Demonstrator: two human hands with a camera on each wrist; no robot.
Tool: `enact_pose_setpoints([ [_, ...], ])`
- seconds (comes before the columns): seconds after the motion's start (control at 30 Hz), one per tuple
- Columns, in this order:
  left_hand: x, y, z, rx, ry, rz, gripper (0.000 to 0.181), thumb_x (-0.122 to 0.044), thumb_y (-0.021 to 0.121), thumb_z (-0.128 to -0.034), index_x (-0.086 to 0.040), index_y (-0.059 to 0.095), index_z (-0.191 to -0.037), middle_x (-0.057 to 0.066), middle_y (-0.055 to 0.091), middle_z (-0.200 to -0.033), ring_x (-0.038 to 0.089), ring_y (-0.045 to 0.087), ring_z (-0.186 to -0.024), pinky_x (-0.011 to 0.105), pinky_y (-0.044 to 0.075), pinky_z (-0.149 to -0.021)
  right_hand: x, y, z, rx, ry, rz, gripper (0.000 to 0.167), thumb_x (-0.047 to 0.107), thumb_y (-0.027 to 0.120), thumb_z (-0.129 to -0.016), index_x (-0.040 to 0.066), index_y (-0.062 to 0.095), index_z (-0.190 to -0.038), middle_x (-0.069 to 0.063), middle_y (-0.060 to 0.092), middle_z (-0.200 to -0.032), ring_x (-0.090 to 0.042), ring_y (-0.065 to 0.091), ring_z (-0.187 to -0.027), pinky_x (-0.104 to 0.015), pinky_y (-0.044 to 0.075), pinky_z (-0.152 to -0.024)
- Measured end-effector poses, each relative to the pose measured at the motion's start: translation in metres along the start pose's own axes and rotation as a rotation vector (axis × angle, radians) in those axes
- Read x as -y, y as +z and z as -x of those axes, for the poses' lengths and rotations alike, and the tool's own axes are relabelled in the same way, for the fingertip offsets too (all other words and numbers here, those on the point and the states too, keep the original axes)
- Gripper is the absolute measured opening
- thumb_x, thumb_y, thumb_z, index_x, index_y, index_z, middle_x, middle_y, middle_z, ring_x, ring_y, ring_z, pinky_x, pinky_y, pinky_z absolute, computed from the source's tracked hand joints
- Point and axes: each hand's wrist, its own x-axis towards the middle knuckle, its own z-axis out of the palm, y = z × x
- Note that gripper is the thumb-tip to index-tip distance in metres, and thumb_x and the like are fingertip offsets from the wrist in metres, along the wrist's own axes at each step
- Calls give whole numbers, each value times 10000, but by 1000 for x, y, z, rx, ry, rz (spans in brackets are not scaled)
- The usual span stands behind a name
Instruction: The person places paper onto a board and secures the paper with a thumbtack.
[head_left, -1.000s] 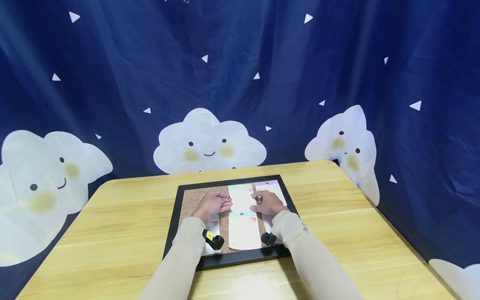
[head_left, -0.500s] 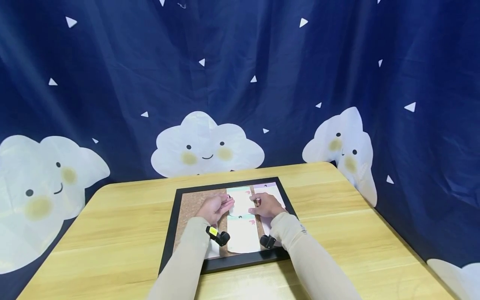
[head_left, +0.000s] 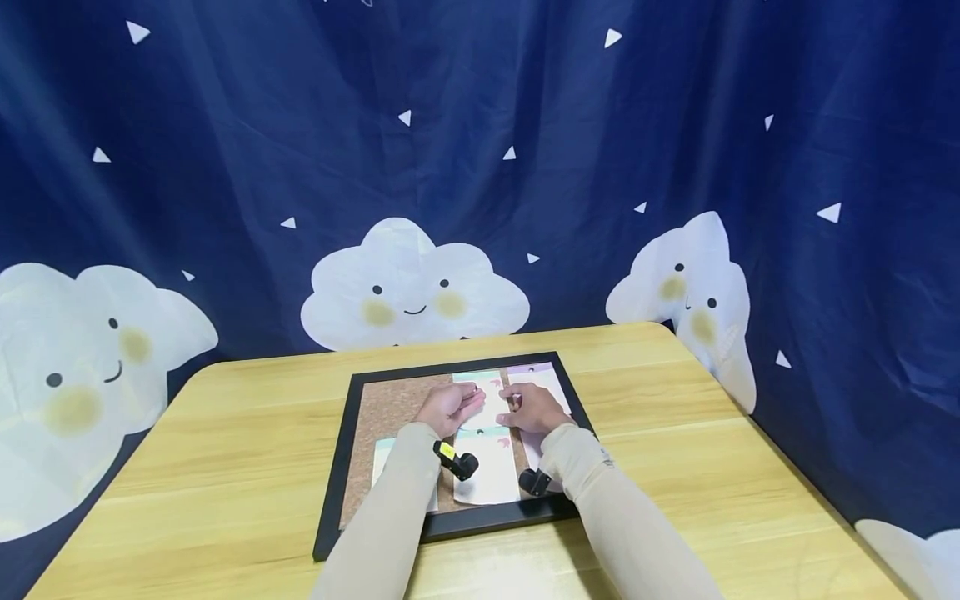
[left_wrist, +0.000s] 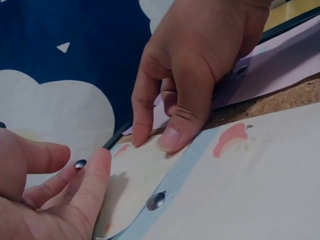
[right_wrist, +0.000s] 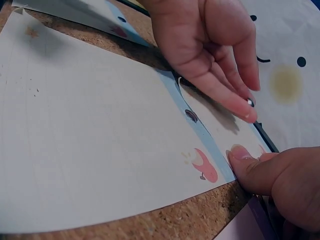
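Observation:
My left hand [head_left: 450,408] hovers over the upper middle paper sheet [head_left: 491,408] on a black-framed corkboard [head_left: 393,402]. Between its thumb and fingers it pinches a shiny thumbtack [left_wrist: 80,163], clear of the paper. My right hand [head_left: 536,408] presses that sheet's right side with thumb and index fingertip; its other fingers are partly hidden. Below lies another white sheet [head_left: 486,475] with a blue top band and a pink drawing. A dark metallic thumbtack [left_wrist: 156,201] sits in that band, where the upper sheet's near edge meets it.
Lilac-banded sheets [head_left: 542,379] lie along the board's right side, partly under my right hand. Another sheet [head_left: 382,457] is at the lower left, beneath my left forearm. The board rests on a wooden table [head_left: 225,450] before a dark blue cloud-patterned curtain [head_left: 480,100].
My left hand has shifted right, further over the upper middle sheet, with the thumbtack still pinched. More of the lower left sheet shows. My right hand stays nearly in place.

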Motion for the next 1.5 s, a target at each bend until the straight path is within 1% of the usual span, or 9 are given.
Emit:
enact_pose_setpoints([
  [0.23,4,-4,-8,8,-11,4,319,8,505,-985,125,523,-1281,260,596,-1173,313,611,-1109,283,542,-866,2,4,0,10,-11,-5,482,275,797,-817,146,650,-1258,-3,563,-841,-166,520,-777,-301,435,-667],
  [0.37,0,-4,-10,16,-19,-10,280,12,519,-978,130,551,-1229,237,613,-1112,282,633,-1057,269,548,-846,1,4,0,6,-15,-4,484,273,799,-814,148,651,-1257,-5,562,-833,-165,520,-769,-306,433,-663],
  [0.57,-4,1,-18,16,-46,-43,292,7,533,-976,122,549,-1244,222,613,-1133,264,620,-1072,270,538,-868,1,-1,-1,1,3,8,472,271,799,-816,153,653,-1249,-8,567,-856,-173,524,-787,-311,436,-673],
  [0.83,-6,5,-30,-15,-17,-56,237,38,551,-953,133,591,-1167,142,640,-907,180,653,-853,252,557,-812,3,-4,-1,3,4,17,475,292,799,-813,162,655,-1248,1,561,-838,-165,522,-782,-309,441,-700],
  [0.97,-7,7,-33,-45,3,-84,184,59,580,-919,134,628,-1080,123,643,-822,157,657,-765,253,566,-780,3,-3,-1,0,-1,13,478,289,799,-814,159,655,-1250,1,553,-821,-161,514,-764,-305,430,-683],
  [1.07,-7,8,-35,-76,7,-95,195,64,593,-905,131,637,-1083,115,652,-795,153,668,-742,255,571,-763,2,-2,-1,-1,1,4,478,285,800,-814,158,654,-1251,0,549,-812,-162,510,-756,-300,419,-664],
  [1.23,-8,10,-39,-109,-13,-61,259,59,581,-921,121,614,-1170,146,681,-867,177,693,-806,257,574,-753,1,0,-1,5,0,7,472,287,798,-816,163,655,-1249,5,548,-802,-157,510,-742,-289,414,-649],
  [1.4,-8,13,-41,-148,5,-91,269,47,574,-931,96,619,-1192,168,690,-955,184,697,-826,257,577,-732,0,0,-1,6,-3,15,465,287,795,-819,164,658,-1246,4,548,-791,-158,508,-726,-290,410,-639],
  [1.5,-7,16,-41,-181,27,-104,256,46,574,-933,88,630,-1179,167,692,-952,179,695,-800,257,580,-712,0,-1,-1,3,-5,16,460,289,795,-817,169,661,-1240,8,551,-795,-155,512,-734,-293,417,-649],
])
